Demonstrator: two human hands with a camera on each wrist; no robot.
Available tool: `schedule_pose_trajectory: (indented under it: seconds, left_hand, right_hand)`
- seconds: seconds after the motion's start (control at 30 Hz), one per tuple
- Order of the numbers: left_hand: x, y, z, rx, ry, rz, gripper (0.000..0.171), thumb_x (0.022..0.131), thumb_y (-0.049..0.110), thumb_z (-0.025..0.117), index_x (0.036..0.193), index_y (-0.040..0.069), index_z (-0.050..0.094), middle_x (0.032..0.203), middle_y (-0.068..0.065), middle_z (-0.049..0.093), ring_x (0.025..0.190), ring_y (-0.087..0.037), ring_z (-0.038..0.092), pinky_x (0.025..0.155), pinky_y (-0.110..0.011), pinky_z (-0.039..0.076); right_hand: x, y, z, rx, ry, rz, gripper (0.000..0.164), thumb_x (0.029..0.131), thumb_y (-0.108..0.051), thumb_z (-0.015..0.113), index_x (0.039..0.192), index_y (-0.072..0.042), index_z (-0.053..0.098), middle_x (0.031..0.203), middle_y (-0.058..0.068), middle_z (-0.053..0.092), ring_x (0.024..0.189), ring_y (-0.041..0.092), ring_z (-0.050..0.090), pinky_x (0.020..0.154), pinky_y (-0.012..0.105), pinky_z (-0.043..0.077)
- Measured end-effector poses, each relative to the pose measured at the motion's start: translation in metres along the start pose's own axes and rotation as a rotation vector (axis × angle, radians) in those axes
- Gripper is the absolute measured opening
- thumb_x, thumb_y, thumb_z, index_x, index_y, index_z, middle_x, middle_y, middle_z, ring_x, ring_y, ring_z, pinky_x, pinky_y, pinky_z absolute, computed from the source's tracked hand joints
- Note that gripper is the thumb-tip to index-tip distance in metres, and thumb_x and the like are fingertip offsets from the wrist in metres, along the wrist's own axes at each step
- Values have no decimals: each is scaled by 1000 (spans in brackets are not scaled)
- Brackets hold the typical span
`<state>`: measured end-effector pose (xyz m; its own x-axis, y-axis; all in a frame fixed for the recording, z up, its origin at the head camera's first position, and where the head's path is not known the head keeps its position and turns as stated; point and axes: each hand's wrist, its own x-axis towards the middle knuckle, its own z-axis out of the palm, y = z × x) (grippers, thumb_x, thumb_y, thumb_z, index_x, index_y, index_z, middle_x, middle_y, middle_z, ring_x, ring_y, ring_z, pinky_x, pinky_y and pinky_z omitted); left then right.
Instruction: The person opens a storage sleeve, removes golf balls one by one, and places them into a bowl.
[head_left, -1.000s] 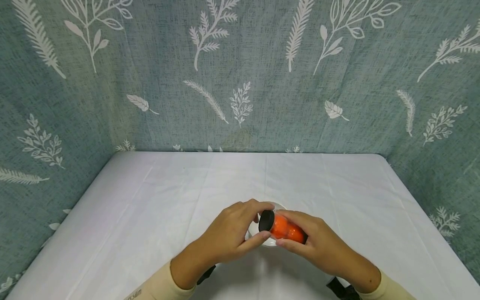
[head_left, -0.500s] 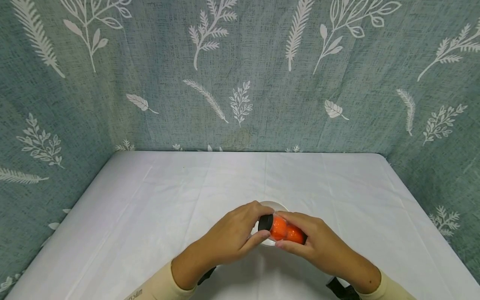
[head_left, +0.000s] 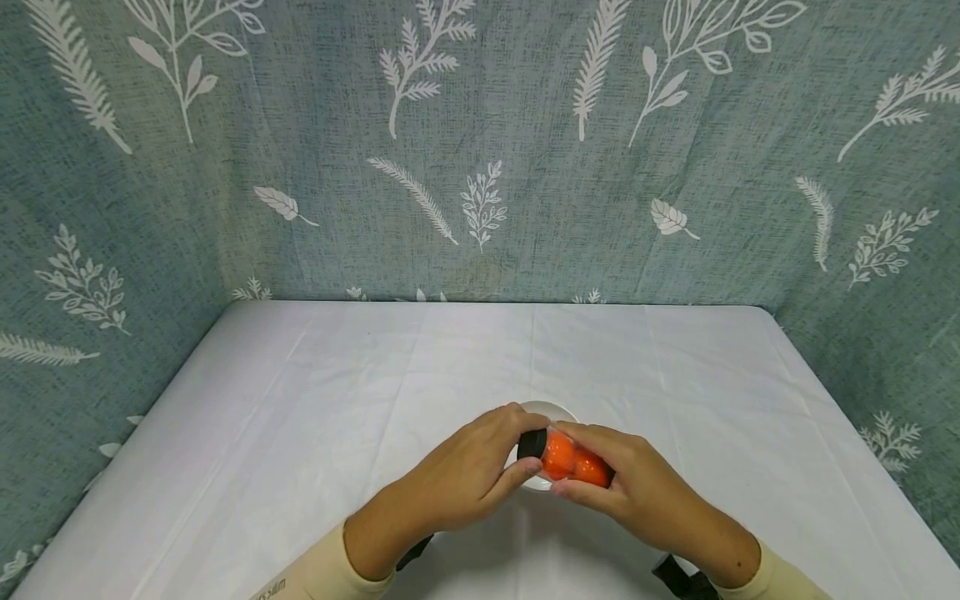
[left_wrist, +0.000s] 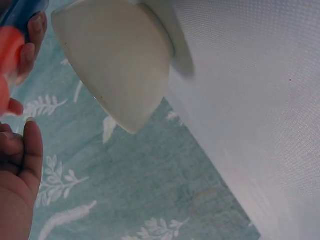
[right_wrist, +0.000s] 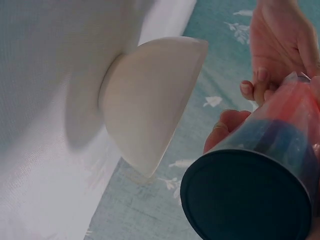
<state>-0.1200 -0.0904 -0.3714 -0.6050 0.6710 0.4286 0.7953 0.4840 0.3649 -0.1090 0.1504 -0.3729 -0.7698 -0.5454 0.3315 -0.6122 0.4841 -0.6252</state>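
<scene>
Holds orange-filled clear container point(head_left: 573, 462), tilted, above white bowl point(head_left: 551, 409) on bench point(head_left: 337, 392), pinching black cap point(head_left: 531, 444) with left hand point(head_left: 468, 467), gripping container with right hand point(head_left: 637, 471); apparently at cap-loosening step, likely calls next for twisting cap against steady container

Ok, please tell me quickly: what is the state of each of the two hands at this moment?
Left hand: closed, pinching the black cap.
Right hand: closed, holding the orange-filled container.
</scene>
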Motion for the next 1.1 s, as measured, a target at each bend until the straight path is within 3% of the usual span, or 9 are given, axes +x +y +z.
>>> schedule_pose_trajectory:
  seconds: [0.33,0.47,0.73,1.1]
  left_hand:
    - [1,2,-2,-15,-46,-52,37,107,40,42,136,17,41,115,7,57,103,-5,55,90,-26,49]
    - [1,2,-2,-15,-54,-68,36,107,39,42,136,17,41,118,6,58,107,-6,56,95,-27,50]
    - [1,3,-1,-35,-61,-104,35,108,39,41,133,15,44,118,6,60,101,-5,54,90,-25,49]
    - [3,9,-2,-57,-66,-171,37,107,40,42,134,14,42,125,4,59,103,-5,56,93,-26,51]
  right_hand:
    - [-1,-3,1,-41,26,13,54,87,-34,77,133,-11,63,109,-2,72,83,2,60,67,20,55]
    - [-1,-3,2,-66,45,5,55,86,-34,78,133,-10,63,109,0,72,83,3,60,67,19,54]
    - [-1,-2,4,-176,89,-18,56,84,-38,79,132,-14,64,102,-3,71,79,1,56,63,17,51]
    - [-2,-2,5,-225,108,-19,55,84,-42,77,131,-16,65,102,-2,71,78,2,56,63,16,51]
